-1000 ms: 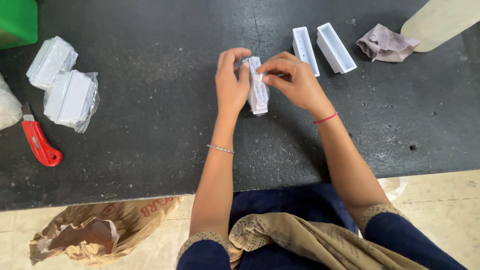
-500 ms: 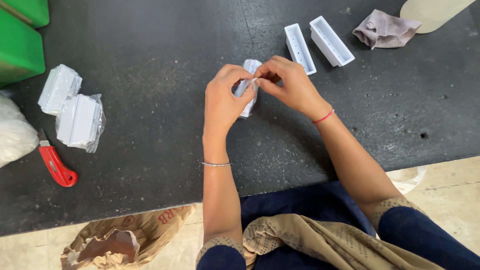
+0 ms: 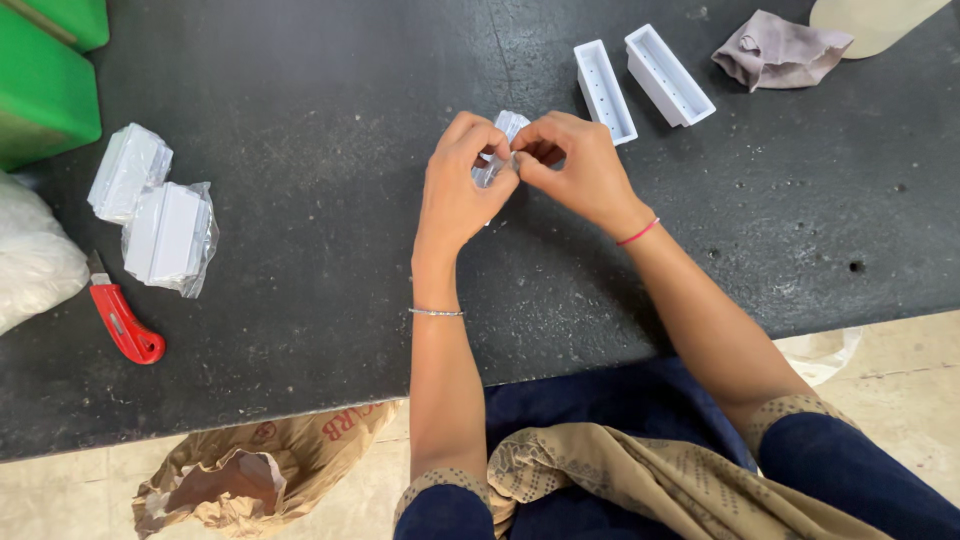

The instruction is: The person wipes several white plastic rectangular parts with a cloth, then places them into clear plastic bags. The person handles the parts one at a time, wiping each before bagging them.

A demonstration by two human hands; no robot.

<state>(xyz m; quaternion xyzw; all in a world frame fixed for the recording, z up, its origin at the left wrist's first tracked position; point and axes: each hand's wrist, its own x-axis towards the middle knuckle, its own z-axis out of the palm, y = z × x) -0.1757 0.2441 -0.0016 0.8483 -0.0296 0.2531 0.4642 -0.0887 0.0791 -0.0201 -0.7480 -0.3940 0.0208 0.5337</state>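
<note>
Both hands have closed in tighter than a second ago: the left hand (image 3: 462,190) and right hand (image 3: 575,170) now pinch the plastic-wrapped white piece (image 3: 497,160) together, fingers gripping its wrapper, above the tabletop (image 3: 330,250) centre. Two unwrapped white trays (image 3: 640,85) sit at one o'clock.

A red knife (image 3: 122,320) lies beside two wrapped white blocks (image 3: 150,205). Two open white trays (image 3: 640,85), a crumpled cloth (image 3: 780,50), green bins (image 3: 45,85); perhaps a paper bag (image 3: 260,465) below.

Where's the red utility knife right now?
The red utility knife lies at the far left of the black table, just below the two wrapped white packs, well away from both hands.
</note>
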